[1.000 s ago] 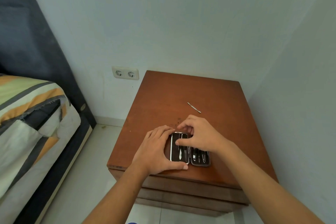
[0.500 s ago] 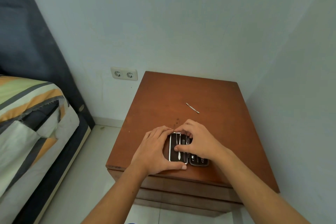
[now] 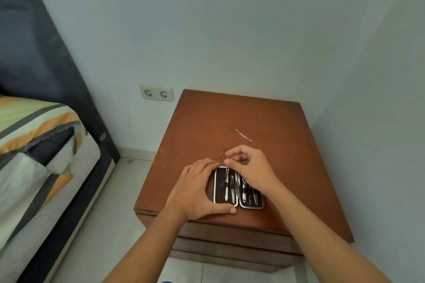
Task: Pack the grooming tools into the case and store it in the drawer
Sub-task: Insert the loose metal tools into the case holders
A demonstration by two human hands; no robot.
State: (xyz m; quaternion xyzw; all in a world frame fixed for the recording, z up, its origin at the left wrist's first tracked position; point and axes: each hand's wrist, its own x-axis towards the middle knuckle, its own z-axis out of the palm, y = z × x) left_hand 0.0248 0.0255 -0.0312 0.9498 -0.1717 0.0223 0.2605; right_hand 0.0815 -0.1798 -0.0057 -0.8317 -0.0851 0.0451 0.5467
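A small black grooming case point(image 3: 220, 187) lies open near the front edge of the brown bedside cabinet point(image 3: 276, 167). Several metal tools sit in both of its halves. My left hand point(image 3: 195, 190) grips the case's left half, thumb along its front edge. My right hand point(image 3: 250, 167) hovers over the case's far edge and pinches the top of a thin metal tool point(image 3: 227, 179) that lies in the left half. One more slim metal tool point(image 3: 243, 135) lies loose on the cabinet top, farther back.
The cabinet stands in a corner, with walls behind and to the right. Its drawer fronts point(image 3: 230, 243) below the top are shut. A bed point(image 3: 34, 156) with a striped cover is on the left. A double wall socket point(image 3: 156, 93) is behind the cabinet's left corner.
My right hand has lifted back from the case's middle to its far edge and now pinches the thin tool's upper end. My left hand has stayed on the case.
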